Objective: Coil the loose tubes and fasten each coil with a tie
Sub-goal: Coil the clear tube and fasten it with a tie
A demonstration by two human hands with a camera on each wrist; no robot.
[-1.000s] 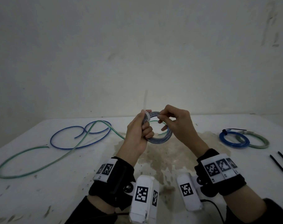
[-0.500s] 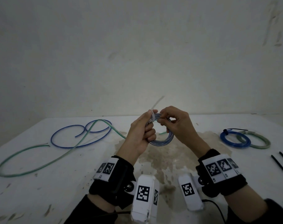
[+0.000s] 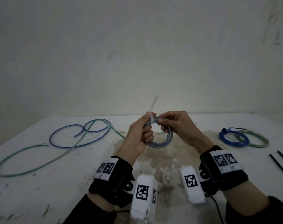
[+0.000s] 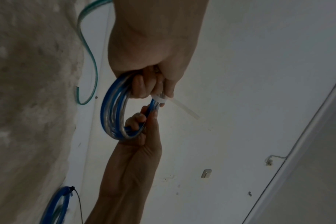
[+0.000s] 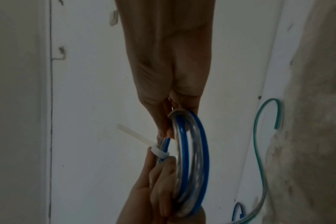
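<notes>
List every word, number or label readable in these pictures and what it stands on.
No readable words or numbers.
White tags on the black left wrist band: square black-and-white code patterns only.
White tags on the black right wrist band: code patterns, plus tiny print too small to read.
White camera housings: code patterns only.

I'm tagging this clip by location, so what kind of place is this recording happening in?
Probably a plain indoor workroom or makeshift recording space, not a home kitchen or shop. A stained white table stands against a bare, scuffed white wall, with only loose tubes, tied coils and black ties laid out.
</notes>
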